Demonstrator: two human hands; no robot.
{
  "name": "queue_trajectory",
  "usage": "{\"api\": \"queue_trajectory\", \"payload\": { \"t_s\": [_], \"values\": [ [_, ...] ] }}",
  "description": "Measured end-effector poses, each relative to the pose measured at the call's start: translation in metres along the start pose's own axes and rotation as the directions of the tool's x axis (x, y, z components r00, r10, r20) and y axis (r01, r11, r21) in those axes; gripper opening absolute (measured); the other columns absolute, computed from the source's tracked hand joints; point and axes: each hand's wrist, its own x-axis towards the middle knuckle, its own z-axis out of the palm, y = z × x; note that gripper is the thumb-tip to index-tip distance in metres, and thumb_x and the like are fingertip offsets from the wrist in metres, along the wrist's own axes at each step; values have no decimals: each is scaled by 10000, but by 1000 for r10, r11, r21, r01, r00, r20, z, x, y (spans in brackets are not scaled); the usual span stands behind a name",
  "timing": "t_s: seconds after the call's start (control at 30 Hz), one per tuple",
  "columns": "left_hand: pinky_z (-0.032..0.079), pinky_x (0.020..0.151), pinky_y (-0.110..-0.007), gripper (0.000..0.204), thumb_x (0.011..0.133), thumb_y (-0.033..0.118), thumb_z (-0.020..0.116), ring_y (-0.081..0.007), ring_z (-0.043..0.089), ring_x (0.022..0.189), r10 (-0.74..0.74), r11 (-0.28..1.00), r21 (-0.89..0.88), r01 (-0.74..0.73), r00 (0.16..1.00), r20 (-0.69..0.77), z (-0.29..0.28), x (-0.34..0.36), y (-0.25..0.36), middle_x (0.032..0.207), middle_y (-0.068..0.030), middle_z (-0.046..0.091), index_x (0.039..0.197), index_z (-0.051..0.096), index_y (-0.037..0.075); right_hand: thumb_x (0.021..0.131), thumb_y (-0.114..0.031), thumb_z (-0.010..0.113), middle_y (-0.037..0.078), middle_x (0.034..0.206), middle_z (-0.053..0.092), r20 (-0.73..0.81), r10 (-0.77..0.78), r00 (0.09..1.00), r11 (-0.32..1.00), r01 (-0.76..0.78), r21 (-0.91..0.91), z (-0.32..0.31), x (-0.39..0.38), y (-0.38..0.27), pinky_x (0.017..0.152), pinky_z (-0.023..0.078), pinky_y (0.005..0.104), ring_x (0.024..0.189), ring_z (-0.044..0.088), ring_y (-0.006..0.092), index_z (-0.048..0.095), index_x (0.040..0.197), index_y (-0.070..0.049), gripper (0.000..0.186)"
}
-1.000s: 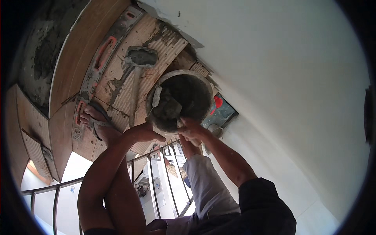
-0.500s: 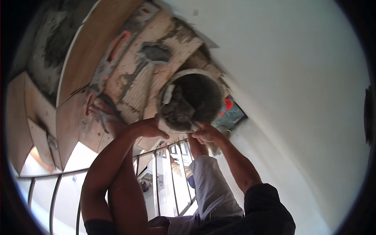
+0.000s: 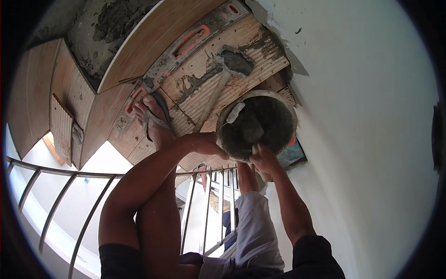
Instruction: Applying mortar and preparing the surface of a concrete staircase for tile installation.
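Observation:
A round bucket (image 3: 289, 100) coated with grey mortar stands tilted in front of me, its dark inside facing up. My left hand (image 3: 207, 143) grips its near left side, the fingers partly hidden behind the wall. My right hand (image 3: 264, 161) is closed round the handle of a trowel at the near rim. The trowel's blade (image 3: 253, 130) reaches down into the bucket and looks smeared with mortar. A pale scraped patch (image 3: 236, 113) shows on the bucket's inner left wall.
A mortar-caked mallet (image 3: 235, 62) lies on ribbed boards beyond the bucket. A long spirit level (image 3: 211, 28) with orange grips lies beside wood-look tiles (image 3: 155, 37). My sandalled foot (image 3: 158, 122) rests left of the bucket. A metal railing (image 3: 148, 176) runs nearby; a white wall (image 3: 362, 116) rises right.
The view has shifted, so the boards and bucket sit farther right. The lump of mortar seen in the bucket earlier no longer shows there, and the trowel blade stands out inside.

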Motion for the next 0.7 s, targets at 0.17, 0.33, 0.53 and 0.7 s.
{"api": "queue_trajectory", "payload": {
  "t_s": [0.17, 0.33, 0.53, 0.7],
  "values": [
    [413, 1075, -383, 1045, 729, 600, 785, -352, 540, 1296, 83, 997, 1, -83, 997, -1, 8, 22, -11, 1347, -323, 564, 1352, 456, -173, 817, -212, 678, 288, 919, 650, -92, -321, 942, 890, 267, -370, 16, 47, 36, 787, 545, 512, 881, 656, 479, 532, 1099, 22, 394],
    [418, 1065, -373, 1010, 721, 558, 805, -337, 551, 1279, 78, 995, -59, -78, 997, -4, 6, 4, 6, 1350, -308, 571, 1352, 469, -155, 804, -196, 692, 285, 935, 647, -45, -463, 885, 832, 416, -367, 2, 44, 44, 792, 531, 530, 921, 649, 490, 531, 1083, 4, 379],
    [475, 958, -387, 917, 713, 484, 825, -317, 634, 1126, 189, 978, -91, -188, 982, 10, 12, 22, -8, 1207, -273, 654, 1308, 516, -143, 842, -168, 682, 259, 1016, 626, 250, -237, 939, 923, 297, -243, -35, 35, 47, 787, 509, 440, 892, 654, 361, 532, 1121, 7, 362],
    [495, 874, -409, 696, 728, 354, 801, -312, 654, 1013, 24, 998, 57, -21, 998, -53, 12, 21, -22, 1060, -245, 682, 1158, 571, -143, 840, -177, 705, 268, 979, 657, 308, -224, 925, 856, 338, -391, -55, 9, 10, 777, 537, 496, 918, 680, 429, 540, 1142, 31, 402]
  ]
}}
